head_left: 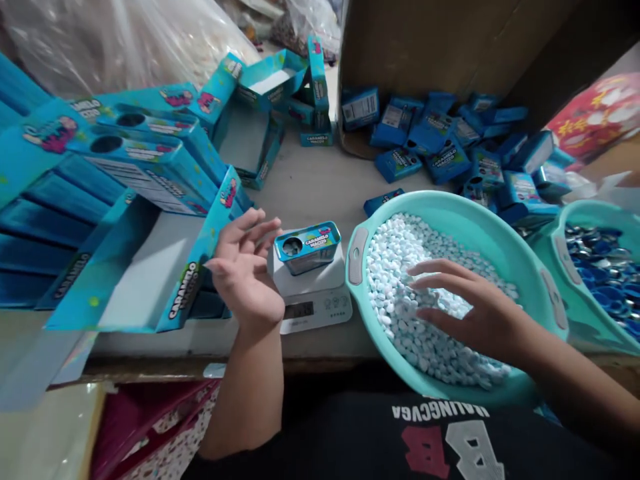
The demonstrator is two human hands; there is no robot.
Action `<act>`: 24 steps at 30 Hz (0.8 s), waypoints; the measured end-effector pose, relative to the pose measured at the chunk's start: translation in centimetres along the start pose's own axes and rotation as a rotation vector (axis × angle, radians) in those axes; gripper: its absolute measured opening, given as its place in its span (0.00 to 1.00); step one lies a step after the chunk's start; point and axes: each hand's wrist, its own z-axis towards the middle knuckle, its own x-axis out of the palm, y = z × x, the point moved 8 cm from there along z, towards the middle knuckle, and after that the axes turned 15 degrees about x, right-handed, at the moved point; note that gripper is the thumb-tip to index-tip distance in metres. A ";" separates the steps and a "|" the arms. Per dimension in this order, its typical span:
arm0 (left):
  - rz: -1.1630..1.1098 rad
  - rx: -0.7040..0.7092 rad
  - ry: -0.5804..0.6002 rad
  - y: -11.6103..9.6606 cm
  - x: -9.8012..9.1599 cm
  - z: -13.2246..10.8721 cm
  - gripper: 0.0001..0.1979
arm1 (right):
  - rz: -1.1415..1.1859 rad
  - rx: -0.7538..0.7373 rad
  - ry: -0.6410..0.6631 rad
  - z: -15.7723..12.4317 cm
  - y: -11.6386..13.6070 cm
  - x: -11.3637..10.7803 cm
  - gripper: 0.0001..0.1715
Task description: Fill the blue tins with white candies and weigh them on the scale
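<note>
A small blue candy box (pixel 313 255) labelled "Caramelo Macizo" stands on a white digital scale (pixel 323 308), the round hole in its top showing pale candies inside. My left hand (pixel 247 270) is just left of the scale, palm turned up and fingers loosely spread, holding nothing. To the right, a turquoise basin (pixel 420 207) holds a heap of pale blue-white candies (pixel 400 267). Over that heap hovers my right hand (pixel 465 307), fingers apart and nothing visible in them. The digits on the scale's display are too dim to read.
Blue display trays (pixel 150 273) and boxes with round holes are stacked at left. A cardboard carton (pixel 425 53) stands behind a pile of small blue boxes (pixel 440 143). At far right, a second turquoise basin (pixel 563 247) holds shiny blue round lids (pixel 607 267).
</note>
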 end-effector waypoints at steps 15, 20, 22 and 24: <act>0.082 0.071 0.025 -0.1 -0.2 -0.2 0.25 | 0.033 0.049 0.130 0.6 -1.3 0.9 0.08; 0.320 -0.066 0.491 1.2 1.8 -1.5 0.29 | 0.031 0.052 0.070 0.4 -1.5 0.7 0.10; 0.495 0.040 0.501 -0.1 1.9 -1.2 0.27 | 0.016 0.068 -0.006 0.3 -1.9 0.1 0.11; 0.608 0.326 0.506 -3.4 3.2 -0.6 0.25 | 0.005 0.092 -0.094 0.2 -2.3 -0.7 0.12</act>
